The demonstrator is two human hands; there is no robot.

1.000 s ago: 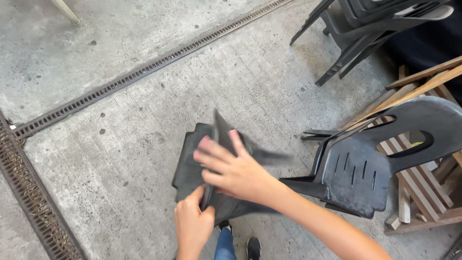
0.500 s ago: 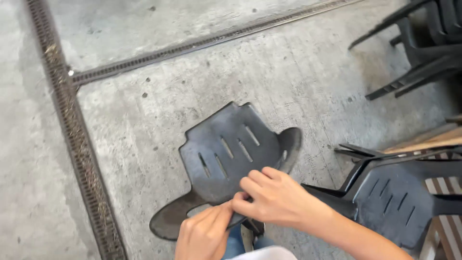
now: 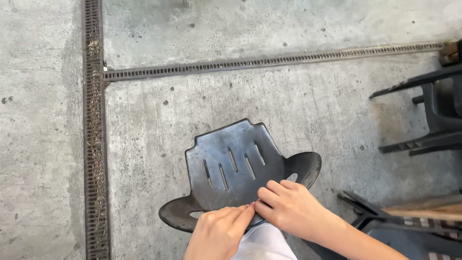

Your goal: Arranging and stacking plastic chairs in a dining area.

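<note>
Because both hands pinch only the near edge of the dark plastic chair, which stands tilted on the concrete floor near the drain grate, left hand and right hand fingers could slip and the chair could fall.

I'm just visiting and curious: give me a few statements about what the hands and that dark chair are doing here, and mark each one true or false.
1. Both hands rest on the dark plastic chair. True: the left hand and right hand meet at its near edge.
2. The chair seat has slots cut through it. True.
3. The floor is wooden planking. False: it is a concrete floor.
4. Metal drain grates run across the floor. True.
5. The right hand is raised clear of the chair. False: its fingers lie on the seat.
</note>
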